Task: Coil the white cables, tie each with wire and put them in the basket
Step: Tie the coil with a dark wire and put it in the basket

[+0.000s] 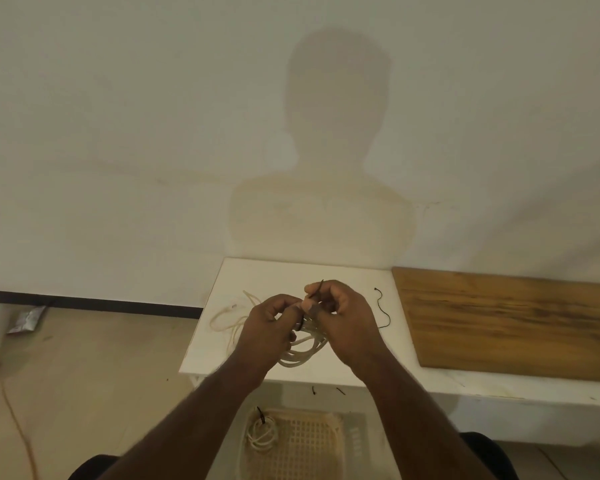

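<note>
My left hand (274, 318) and right hand (343, 313) meet above the white table (343, 368), both holding 1 coiled white cable (302, 351). My right fingers pinch a dark wire tie (317, 289) at the top of the coil. A loose white cable (227, 318) lies on the table to the left, a spare dark wire (383, 308) to the right. Below, the basket (312, 445) holds 1 tied coil (262, 433). A wooden board (513, 323) lies just beside the table.

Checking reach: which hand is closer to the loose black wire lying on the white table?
Right. The right hand is just beside the loose black wire; the left hand sits farther away, beyond the right hand.
</note>
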